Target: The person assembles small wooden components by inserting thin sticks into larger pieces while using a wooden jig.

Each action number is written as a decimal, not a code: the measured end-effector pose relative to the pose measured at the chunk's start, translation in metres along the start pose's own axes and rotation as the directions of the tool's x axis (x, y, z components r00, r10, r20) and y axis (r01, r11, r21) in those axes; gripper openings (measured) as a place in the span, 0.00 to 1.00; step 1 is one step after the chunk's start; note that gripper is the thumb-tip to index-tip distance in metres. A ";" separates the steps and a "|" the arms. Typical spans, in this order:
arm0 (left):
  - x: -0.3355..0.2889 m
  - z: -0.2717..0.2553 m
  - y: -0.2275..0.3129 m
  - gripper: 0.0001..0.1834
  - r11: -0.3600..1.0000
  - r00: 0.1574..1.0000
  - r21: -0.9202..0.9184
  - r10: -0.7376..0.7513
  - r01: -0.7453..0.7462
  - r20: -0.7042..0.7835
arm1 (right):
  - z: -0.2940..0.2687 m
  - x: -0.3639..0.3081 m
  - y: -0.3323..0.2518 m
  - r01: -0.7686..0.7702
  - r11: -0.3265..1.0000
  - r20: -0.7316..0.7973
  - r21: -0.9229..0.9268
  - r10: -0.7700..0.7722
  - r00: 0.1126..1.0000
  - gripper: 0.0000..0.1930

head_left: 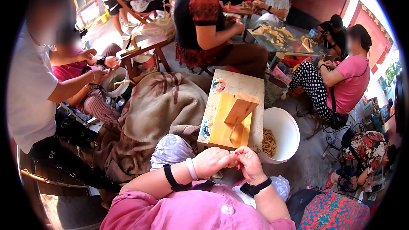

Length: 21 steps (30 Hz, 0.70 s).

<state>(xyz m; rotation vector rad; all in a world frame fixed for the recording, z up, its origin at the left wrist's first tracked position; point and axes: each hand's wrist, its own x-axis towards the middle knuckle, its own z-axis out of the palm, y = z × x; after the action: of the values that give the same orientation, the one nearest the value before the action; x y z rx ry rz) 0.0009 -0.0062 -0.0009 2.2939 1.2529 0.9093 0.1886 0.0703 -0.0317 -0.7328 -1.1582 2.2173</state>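
Note:
My left hand (213, 161) and my right hand (249, 163) meet in front of my chest, fingertips pinched together. Whatever lies between them is too small to make out. Just beyond stands a small wooden stand (221, 128), made of a flat board with an upright block (241, 107) and a thin rod (233, 128). It rests on a worn, pale bench top (256, 86) with two round stickers. To the right of the bench, a white bucket (289, 134) holds many yellowish, twisted pieces (269, 143).
A crumpled beige blanket (166, 106) covers the area left of the bench. A person in white (32, 89) stands at the left, near another bucket (116, 83). Others sit around a glass table (294, 47) bearing more yellowish pieces. A patterned cloth (334, 213) lies at the lower right.

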 end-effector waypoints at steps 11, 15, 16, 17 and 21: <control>-0.008 0.029 -0.019 0.10 0.942 0.906 -0.328 -0.194 0.066 -0.376 | 0.045 -0.019 -0.012 0.428 0.101 0.288 -0.898 -0.600 0.746 0.19; -0.016 0.027 -0.020 0.07 -0.044 0.913 -0.969 -0.327 0.244 0.245 | 0.032 -0.018 -0.013 0.435 0.385 0.125 -0.814 -0.615 0.778 0.15; -0.017 0.029 -0.022 0.08 -0.054 0.926 -0.976 -0.310 0.210 0.216 | 0.031 -0.018 -0.013 0.471 0.320 0.190 -0.822 -0.626 0.756 0.14; -0.018 0.032 -0.024 0.08 -0.053 0.927 -0.979 -0.314 0.198 0.204 | 0.032 -0.016 -0.015 0.505 0.253 0.254 -0.825 -0.632 0.732 0.13; -0.020 0.030 -0.025 0.08 -0.007 0.898 -0.981 -0.403 0.192 0.179 | 0.037 -0.014 -0.033 0.589 0.071 0.442 -0.805 -0.589 0.676 0.11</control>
<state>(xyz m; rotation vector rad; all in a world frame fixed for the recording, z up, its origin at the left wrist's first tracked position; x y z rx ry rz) -0.0015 -0.0102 -0.0452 0.7197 0.6207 1.2201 0.1804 0.0560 0.0172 -0.4391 -2.2376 0.6618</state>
